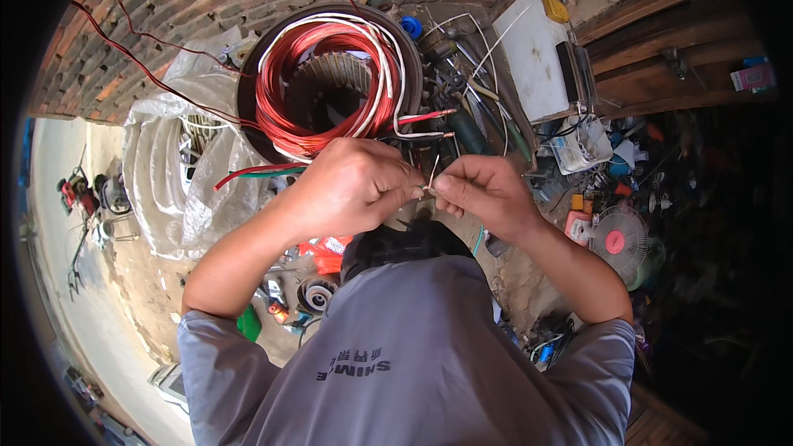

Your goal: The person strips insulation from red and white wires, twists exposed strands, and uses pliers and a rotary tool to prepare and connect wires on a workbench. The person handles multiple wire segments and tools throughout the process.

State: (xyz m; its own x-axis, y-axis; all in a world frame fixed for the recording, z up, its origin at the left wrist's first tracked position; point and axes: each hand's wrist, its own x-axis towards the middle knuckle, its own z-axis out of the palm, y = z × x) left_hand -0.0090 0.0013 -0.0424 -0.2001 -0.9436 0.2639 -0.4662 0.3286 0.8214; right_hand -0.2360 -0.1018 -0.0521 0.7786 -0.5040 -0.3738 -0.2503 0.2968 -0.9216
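Note:
My left hand (357,185) and my right hand (487,192) meet in front of my chest, fingers pinched together. A thin pale strand (434,167), wire or cord, runs between the fingertips, and its end stands up by my right thumb. Just beyond them lies a thick coil of red winding wire (277,87), bound with white cord, on a round motor stator (246,107). Several sleeved leads come off the coil: a red lead (248,172) beside a green lead (268,171) at the left, and a red lead with a bare tip (425,116) at the right.
Pliers and other hand tools (467,91) lie right of the stator, near a white board (533,58). A translucent plastic sack (153,173) stands left. Red wires (136,74) hang across the brick wall (198,8). A fan (619,239) and a white basket (582,144) sit right.

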